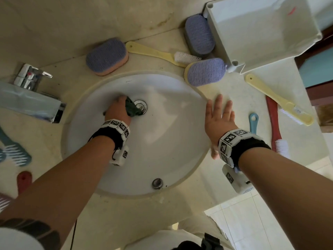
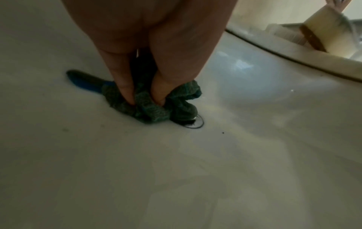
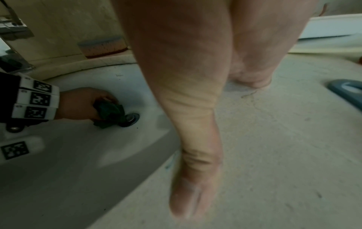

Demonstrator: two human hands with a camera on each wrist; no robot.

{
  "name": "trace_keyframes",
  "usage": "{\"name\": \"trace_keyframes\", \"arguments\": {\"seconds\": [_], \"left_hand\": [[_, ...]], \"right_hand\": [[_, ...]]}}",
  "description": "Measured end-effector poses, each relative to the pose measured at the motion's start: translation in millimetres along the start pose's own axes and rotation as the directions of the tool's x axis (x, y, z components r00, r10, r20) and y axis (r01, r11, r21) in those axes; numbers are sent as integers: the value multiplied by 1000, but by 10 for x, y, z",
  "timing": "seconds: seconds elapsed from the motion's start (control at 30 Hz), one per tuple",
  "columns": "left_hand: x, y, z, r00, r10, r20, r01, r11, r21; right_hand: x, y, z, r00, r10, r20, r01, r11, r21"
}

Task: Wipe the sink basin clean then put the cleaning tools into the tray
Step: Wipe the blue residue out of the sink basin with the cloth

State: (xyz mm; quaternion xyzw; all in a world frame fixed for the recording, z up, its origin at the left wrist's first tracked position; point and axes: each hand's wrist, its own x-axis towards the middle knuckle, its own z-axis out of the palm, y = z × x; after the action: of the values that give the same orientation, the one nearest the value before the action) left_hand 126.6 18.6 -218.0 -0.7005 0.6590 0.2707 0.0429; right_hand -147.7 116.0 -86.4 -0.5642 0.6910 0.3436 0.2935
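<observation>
My left hand (image 1: 118,110) grips a bunched dark green cloth (image 1: 132,108) against the bottom of the white sink basin (image 1: 171,132), right beside the metal drain (image 1: 141,106). In the left wrist view two fingertips (image 2: 127,96) dig into the cloth (image 2: 152,108), which overlaps the drain ring (image 2: 197,124). The right wrist view shows the same cloth (image 3: 111,114) and drain (image 3: 131,119). My right hand (image 1: 219,116) lies flat and open on the counter at the basin's right rim, holding nothing. The white tray (image 1: 261,35) sits at the back right.
Purple scrub sponges (image 1: 107,56) (image 1: 199,35) (image 1: 206,72) and yellow brushes (image 1: 158,54) (image 1: 277,98) ring the basin's far side. A red brush (image 1: 275,123) and a blue handle (image 1: 253,123) lie right of my right hand. The chrome tap (image 1: 32,87) stands left.
</observation>
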Motion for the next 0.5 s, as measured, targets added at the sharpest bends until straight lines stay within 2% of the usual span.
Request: {"name": "trace_keyframes", "arguments": {"seconds": [0.17,0.23,0.3,0.37,0.4,0.43,0.5], "left_hand": [[16,402,51,993,109,44,-102,984,-143],[-52,498,47,980,200,-14,-199,966,-167],[-139,560,101,938,345,-25,-345,928,-144],[-234,576,234,864,497,77,-488,866,-112],[-286,578,292,836,531,138,-527,847,-70],[-320,568,349,821,536,197,-545,839,-12],[-365,523,425,829,487,275,-527,844,97]], "right_hand": [[14,-3,9,1000,3,-16,-3,1000,4],[14,-6,10,1000,4,-8,-4,1000,9],[16,-4,15,1000,3,-15,-3,1000,12],[11,0,16,1000,-1,-17,1,1000,10],[9,0,16,1000,-6,-11,6,1000,5],[3,-1,16,1000,-9,-6,9,1000,2],[-3,1,10,1000,-5,-5,5,1000,-2]]}}
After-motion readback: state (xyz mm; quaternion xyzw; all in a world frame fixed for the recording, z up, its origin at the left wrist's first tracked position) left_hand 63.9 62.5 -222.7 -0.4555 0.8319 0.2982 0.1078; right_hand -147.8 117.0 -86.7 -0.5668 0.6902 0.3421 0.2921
